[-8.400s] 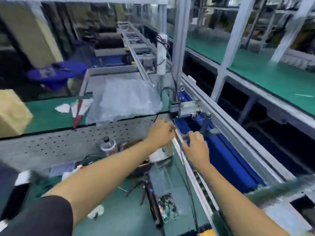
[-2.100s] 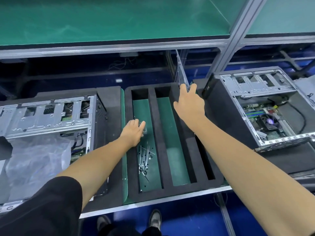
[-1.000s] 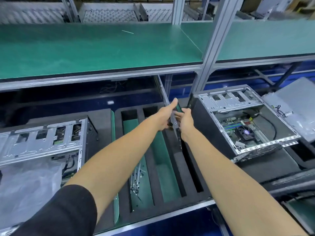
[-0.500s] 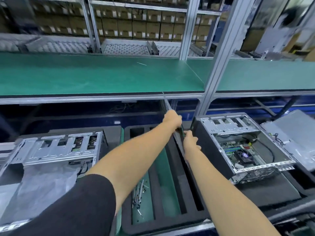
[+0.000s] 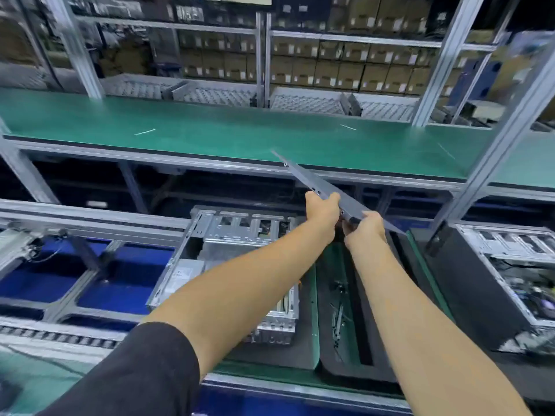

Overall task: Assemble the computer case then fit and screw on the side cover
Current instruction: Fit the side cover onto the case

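Both hands grip the grey side cover (image 5: 327, 190), left hand (image 5: 322, 210) beside right hand (image 5: 365, 228); lifted clear of the slotted foam tray (image 5: 354, 310) since a moment ago, it tilts edge-on above the tray; an open computer case (image 5: 240, 253) lies left of the tray, another case (image 5: 510, 274) right

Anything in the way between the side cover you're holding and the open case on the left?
Nothing visible. Both hands, left and right, hold the side cover up in the air, and the open computer case sits just below-left with no object across its open side.
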